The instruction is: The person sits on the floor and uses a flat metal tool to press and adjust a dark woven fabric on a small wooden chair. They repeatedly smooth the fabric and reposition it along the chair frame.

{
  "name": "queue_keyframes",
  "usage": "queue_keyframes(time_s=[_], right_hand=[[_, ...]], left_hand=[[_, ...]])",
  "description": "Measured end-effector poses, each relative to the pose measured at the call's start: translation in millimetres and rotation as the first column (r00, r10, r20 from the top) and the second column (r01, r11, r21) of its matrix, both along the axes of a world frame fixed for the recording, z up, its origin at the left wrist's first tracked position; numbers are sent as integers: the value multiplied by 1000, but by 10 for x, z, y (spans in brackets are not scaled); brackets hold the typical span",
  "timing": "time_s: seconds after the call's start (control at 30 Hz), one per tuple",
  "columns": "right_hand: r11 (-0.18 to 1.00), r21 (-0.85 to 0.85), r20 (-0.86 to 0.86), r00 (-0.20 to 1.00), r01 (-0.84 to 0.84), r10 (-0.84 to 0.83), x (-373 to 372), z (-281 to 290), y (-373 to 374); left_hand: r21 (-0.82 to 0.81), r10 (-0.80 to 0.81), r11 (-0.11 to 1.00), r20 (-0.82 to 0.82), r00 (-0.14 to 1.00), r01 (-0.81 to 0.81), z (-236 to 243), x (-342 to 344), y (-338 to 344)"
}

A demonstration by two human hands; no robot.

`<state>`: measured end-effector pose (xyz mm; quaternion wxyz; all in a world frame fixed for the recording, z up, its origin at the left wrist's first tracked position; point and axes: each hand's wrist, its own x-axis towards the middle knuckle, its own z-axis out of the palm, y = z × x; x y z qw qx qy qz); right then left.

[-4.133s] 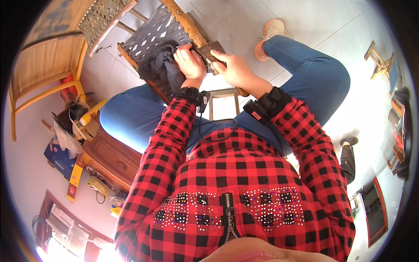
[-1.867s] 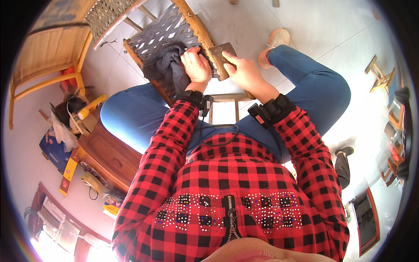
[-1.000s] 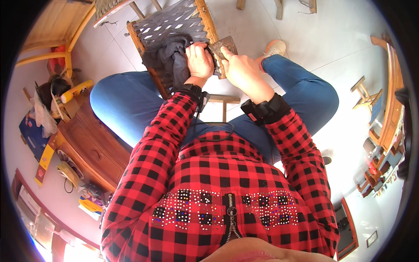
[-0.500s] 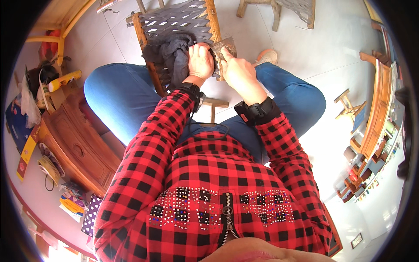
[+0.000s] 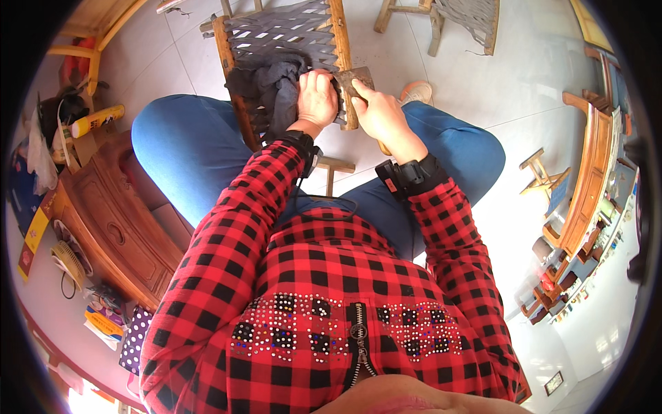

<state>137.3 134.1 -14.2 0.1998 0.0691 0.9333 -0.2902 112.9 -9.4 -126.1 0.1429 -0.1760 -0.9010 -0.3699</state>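
A wooden stool frame (image 5: 337, 27) woven with grey straps (image 5: 279, 34) stands between my knees. Dark grey cloth (image 5: 276, 86) lies bunched over its near part. At the right-hand rail, beside the cloth, my left hand (image 5: 317, 99) is closed with its fingers bent down; whatever they pinch is hidden. My right hand (image 5: 381, 117) grips a worn, rusty cleaver (image 5: 356, 76), index finger laid along its broad blade. The blade is at the right rail, just right of my left hand. The end of its wooden handle shows below my right palm.
Another strap-woven wooden stool (image 5: 436, 27) stands at the far right on the tiled floor. Close on my left is a reddish wooden cabinet (image 5: 121, 228). A small folding stool (image 5: 546, 179) and a long wooden piece of furniture (image 5: 589, 179) are on the right.
The cleaver's blade has tilted and shows less of its flat face, while my right hand has shifted slightly right and down. My left hand keeps its place. The whole view has shifted a little.
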Motion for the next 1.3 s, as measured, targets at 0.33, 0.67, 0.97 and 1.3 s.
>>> queue_keyframes(time_s=[0.33, 0.67, 0.97, 1.3], right_hand=[[976, -198, -135, 984, 92, -120, -129, -183, 25], [929, -265, -34, 960, 259, -278, -488, -324, 37], [903, -381, -101, 962, 200, -255, -68, -247, 23], [894, -399, 59, 979, 205, -198, -2, -277, 79]], left_hand=[[-29, -9, 1000, -9, 1000, 9, 30, -19, -25], [-71, -23, 997, -23, 999, 21, 114, -28, -35], [-84, -33, 996, -26, 999, 30, 96, -23, -25], [-93, -56, 994, -44, 997, 52, 117, -21, -15]])
